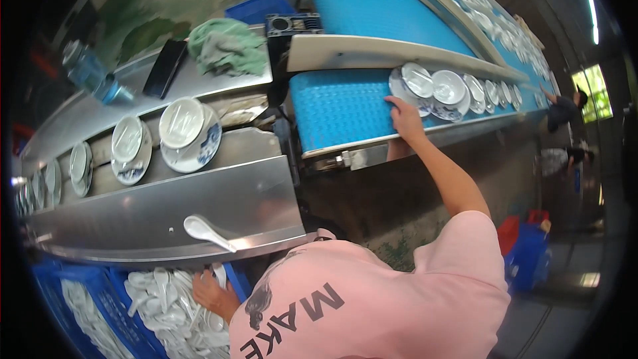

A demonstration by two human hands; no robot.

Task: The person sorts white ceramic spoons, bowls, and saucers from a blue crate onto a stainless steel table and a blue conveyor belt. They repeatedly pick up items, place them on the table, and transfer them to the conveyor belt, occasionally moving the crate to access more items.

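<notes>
My right hand (406,117) reaches over a blue conveyor belt (339,109), its index finger at the near-left edge of a patterned saucer (397,85). A white bowl (417,80) in clear film sits on that saucer. My fingers are apart and I see nothing gripped in them. Down at the lower left, my left hand (212,291) is among white spoons (167,304) in a blue crate (239,281). A spoon (219,274) stands out beside its fingers; whether the hand grips any is hidden. Another white spoon (207,233) lies on the steel ledge (164,209).
Film-wrapped bowl-and-plate sets (192,134) line the left channel; more sets (448,89) run along the belt. A green cloth (227,47), a dark phone-like object (166,69), a bottle (94,72) and a radio (293,25) are beyond. Other people (565,109) are at far right.
</notes>
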